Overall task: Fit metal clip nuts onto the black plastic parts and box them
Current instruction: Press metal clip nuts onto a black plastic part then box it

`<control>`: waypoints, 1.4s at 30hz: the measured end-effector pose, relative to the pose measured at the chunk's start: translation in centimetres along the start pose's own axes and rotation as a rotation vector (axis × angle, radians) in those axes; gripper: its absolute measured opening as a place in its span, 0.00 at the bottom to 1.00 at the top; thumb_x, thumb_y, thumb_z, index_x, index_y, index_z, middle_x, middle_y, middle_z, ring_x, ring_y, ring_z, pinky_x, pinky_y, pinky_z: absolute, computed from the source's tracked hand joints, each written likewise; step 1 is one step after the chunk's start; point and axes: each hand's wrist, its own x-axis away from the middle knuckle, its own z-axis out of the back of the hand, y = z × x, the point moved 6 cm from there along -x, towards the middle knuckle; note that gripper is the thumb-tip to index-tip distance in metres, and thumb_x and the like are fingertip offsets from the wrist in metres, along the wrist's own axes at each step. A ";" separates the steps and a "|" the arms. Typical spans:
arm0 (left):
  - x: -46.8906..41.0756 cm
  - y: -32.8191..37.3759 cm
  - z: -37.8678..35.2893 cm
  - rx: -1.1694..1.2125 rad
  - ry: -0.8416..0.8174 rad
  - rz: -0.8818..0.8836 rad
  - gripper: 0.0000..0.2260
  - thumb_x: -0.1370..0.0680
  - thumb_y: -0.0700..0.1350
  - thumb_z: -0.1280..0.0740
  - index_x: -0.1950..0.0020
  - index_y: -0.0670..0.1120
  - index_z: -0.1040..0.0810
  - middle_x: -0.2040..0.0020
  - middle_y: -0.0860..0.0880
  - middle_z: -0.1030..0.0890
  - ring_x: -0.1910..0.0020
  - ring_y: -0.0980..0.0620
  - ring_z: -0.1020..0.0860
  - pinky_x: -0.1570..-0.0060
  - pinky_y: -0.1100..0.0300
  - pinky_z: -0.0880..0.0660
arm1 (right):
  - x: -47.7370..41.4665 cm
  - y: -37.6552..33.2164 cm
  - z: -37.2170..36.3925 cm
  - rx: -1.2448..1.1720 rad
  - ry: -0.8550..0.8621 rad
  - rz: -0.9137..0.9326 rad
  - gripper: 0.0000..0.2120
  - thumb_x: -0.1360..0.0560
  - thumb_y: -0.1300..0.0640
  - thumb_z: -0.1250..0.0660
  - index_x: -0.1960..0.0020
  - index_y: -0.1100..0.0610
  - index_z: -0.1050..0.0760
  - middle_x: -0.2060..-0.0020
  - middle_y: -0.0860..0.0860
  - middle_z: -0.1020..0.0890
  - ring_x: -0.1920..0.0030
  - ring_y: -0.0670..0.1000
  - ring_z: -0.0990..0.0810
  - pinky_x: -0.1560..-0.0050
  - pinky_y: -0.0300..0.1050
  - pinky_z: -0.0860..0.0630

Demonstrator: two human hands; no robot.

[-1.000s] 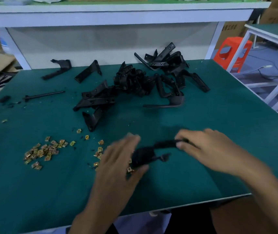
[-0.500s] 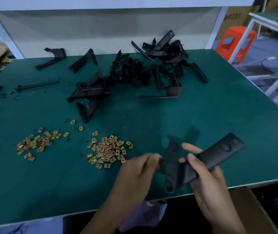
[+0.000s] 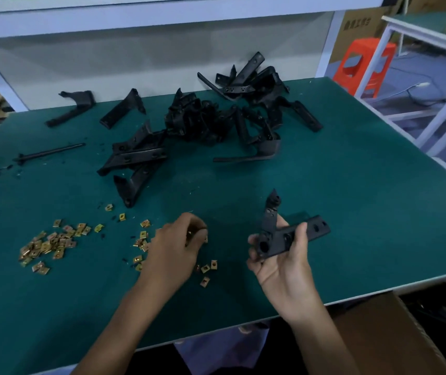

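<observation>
Over the near edge of the tabletop (image 3: 351,201), the part (image 3: 284,238) is held clear of the surface in the right hand (image 3: 284,274). The grip is closed round the part's long arm, thumb on one side and fingers on the other. The short arm points up and away. No brass shows on the part, so it is judged not yet fitted.

Half a second ago both hands met at the part. The left hand (image 3: 176,250) has since left it and dropped onto the nuts (image 3: 206,267) just beside. Its grip is curled downward over them; whether a nut is pinched cannot be told. The right hand has also turned the part so that its holes face the person.

Judgement: the step in hand is picking a nut, with the part presented ready to receive it.

A second scatter (image 3: 48,246) of nuts lies well to the left. The heap (image 3: 216,120) of unfitted parts lies at the far side. The box (image 3: 379,336) stands open below the tabletop's near right edge.
</observation>
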 end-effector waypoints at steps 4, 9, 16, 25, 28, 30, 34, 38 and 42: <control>1.4 2.0 -0.1 0.477 -0.080 0.118 0.10 0.20 0.40 0.32 0.52 0.55 0.16 0.56 0.57 0.16 0.57 0.62 0.21 0.57 0.72 0.27 | 0.1 0.0 -0.1 0.047 -0.027 -0.009 0.26 0.23 0.32 0.46 0.45 0.44 0.16 0.63 0.51 0.17 0.69 0.48 0.19 0.74 0.40 0.25; 3.4 4.3 -1.2 0.915 -0.159 0.264 0.07 0.22 0.40 0.30 0.50 0.51 0.14 0.54 0.47 0.14 0.57 0.56 0.20 0.59 0.65 0.22 | 0.3 0.1 -0.7 0.119 -0.104 0.050 0.16 0.29 0.42 0.22 0.44 0.46 0.17 0.55 0.53 0.14 0.60 0.48 0.15 0.66 0.39 0.19; 4.0 4.9 -1.4 1.081 -0.214 0.324 0.09 0.30 0.48 0.29 0.52 0.47 0.14 0.55 0.44 0.17 0.60 0.53 0.22 0.61 0.63 0.23 | 0.4 0.4 -0.7 0.107 -0.138 0.046 0.27 0.38 0.51 0.14 0.41 0.50 0.18 0.52 0.57 0.15 0.58 0.51 0.15 0.68 0.39 0.20; 3.8 5.0 -0.6 1.021 -0.144 0.304 0.10 0.23 0.32 0.33 0.50 0.46 0.18 0.60 0.49 0.17 0.61 0.53 0.21 0.61 0.64 0.23 | 0.7 0.3 -0.6 0.102 -0.116 0.020 0.23 0.28 0.58 0.24 0.35 0.56 0.25 0.51 0.60 0.17 0.58 0.53 0.16 0.68 0.39 0.21; 3.7 4.8 -0.4 1.032 -0.150 0.341 0.08 0.23 0.31 0.33 0.50 0.43 0.20 0.63 0.49 0.20 0.65 0.53 0.24 0.65 0.64 0.25 | 0.9 0.2 -0.5 0.109 -0.120 0.018 0.19 0.26 0.63 0.32 0.35 0.56 0.25 0.50 0.62 0.18 0.58 0.54 0.17 0.69 0.40 0.21; 3.5 4.7 -0.3 1.006 -0.170 0.359 0.09 0.23 0.31 0.33 0.49 0.43 0.19 0.65 0.48 0.22 0.67 0.53 0.26 0.67 0.64 0.26 | 0.9 0.3 -0.6 0.131 -0.122 0.015 0.19 0.26 0.64 0.32 0.35 0.55 0.25 0.50 0.64 0.20 0.58 0.55 0.18 0.70 0.40 0.21; 3.0 3.9 0.1 0.941 -0.216 0.407 0.10 0.25 0.31 0.31 0.48 0.43 0.19 0.69 0.50 0.24 0.70 0.54 0.27 0.70 0.64 0.28 | 1.0 0.3 -0.9 0.172 -0.142 0.028 0.20 0.28 0.63 0.26 0.37 0.54 0.23 0.52 0.63 0.20 0.60 0.55 0.17 0.72 0.40 0.22; 3.0 3.9 0.2 0.924 -0.278 0.417 0.15 0.35 0.37 0.28 0.48 0.44 0.18 0.70 0.49 0.23 0.72 0.55 0.27 0.71 0.65 0.29 | 1.1 0.3 -1.3 0.201 -0.166 0.034 0.26 0.34 0.55 0.17 0.39 0.55 0.22 0.54 0.61 0.18 0.61 0.54 0.16 0.73 0.41 0.21; 2.9 3.8 0.2 0.892 -0.343 0.399 0.17 0.35 0.37 0.29 0.47 0.45 0.18 0.70 0.48 0.24 0.71 0.54 0.27 0.69 0.64 0.29 | 1.1 0.5 -1.5 0.264 -0.203 0.024 0.24 0.35 0.53 0.16 0.43 0.52 0.20 0.56 0.59 0.18 0.62 0.55 0.16 0.72 0.43 0.21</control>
